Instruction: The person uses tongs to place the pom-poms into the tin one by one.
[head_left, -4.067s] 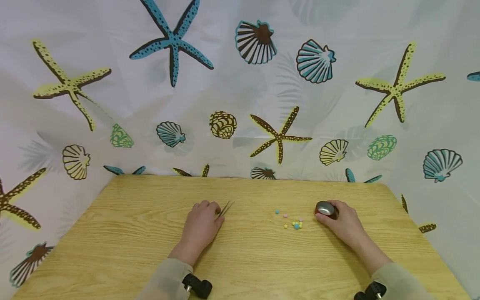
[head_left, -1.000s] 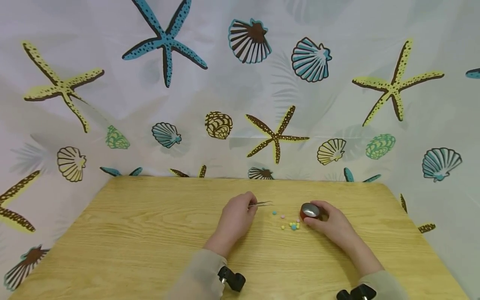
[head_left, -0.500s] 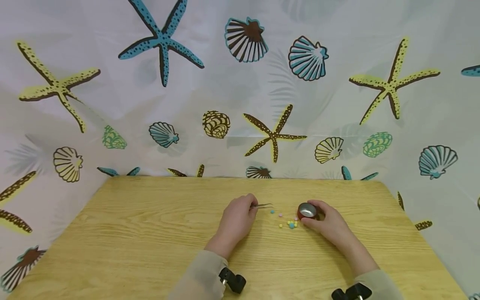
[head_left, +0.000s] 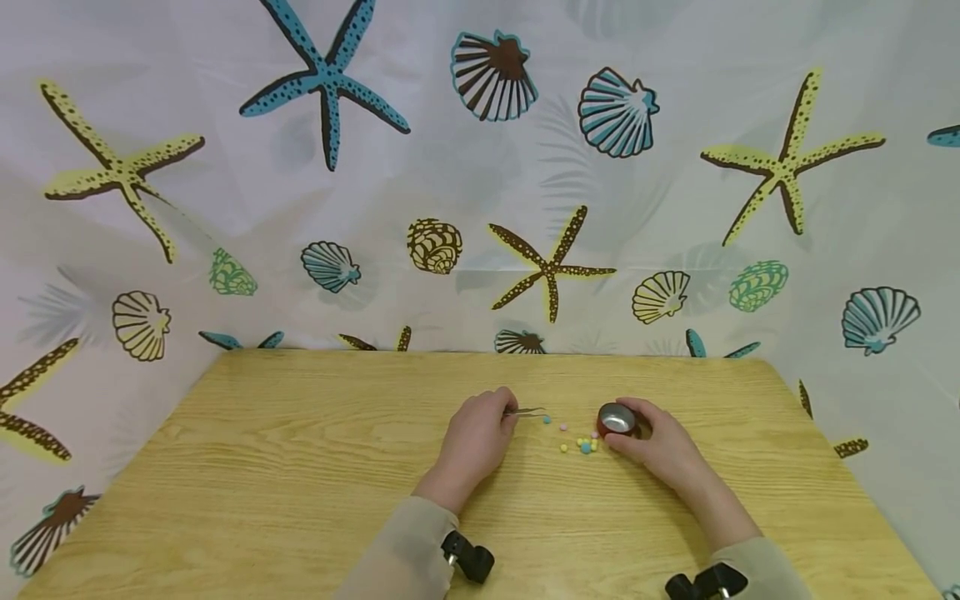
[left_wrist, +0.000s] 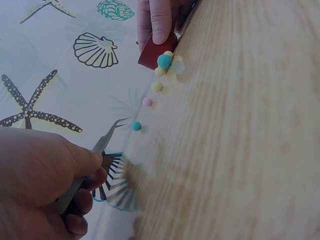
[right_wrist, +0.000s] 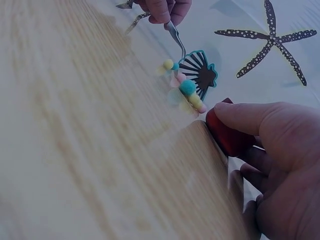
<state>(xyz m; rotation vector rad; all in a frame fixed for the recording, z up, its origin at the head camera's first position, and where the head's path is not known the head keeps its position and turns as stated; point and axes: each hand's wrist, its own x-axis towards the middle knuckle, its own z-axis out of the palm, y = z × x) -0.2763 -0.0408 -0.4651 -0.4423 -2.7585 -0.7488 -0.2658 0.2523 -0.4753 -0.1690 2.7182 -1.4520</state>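
Observation:
Curved-tip tweezers (left_wrist: 102,145) are pinched between the thumb and fingers of my left hand (head_left: 474,435). Their tips reach close to a small blue ball (left_wrist: 136,126); in the left wrist view a slight gap shows between them. My right hand (head_left: 667,446) grips a small red cup (head_left: 617,419) with a shiny metallic inside, its mouth facing up and somewhat toward me. Close by the cup sit a larger blue ball (head_left: 586,447) and several small yellow balls. A pink ball (head_left: 564,427) and a lone yellow ball (head_left: 564,448) lie between the hands.
Everything rests on a wooden table (head_left: 300,450). Behind it and at both sides hangs a pale cloth (head_left: 465,183) printed with starfish and shells. Each wrist wears a black camera mount (head_left: 468,557).
Over the last seconds my left hand has moved right, and the tweezers have swung to point right toward the balls. My right hand has brought the cup left, near the cluster.

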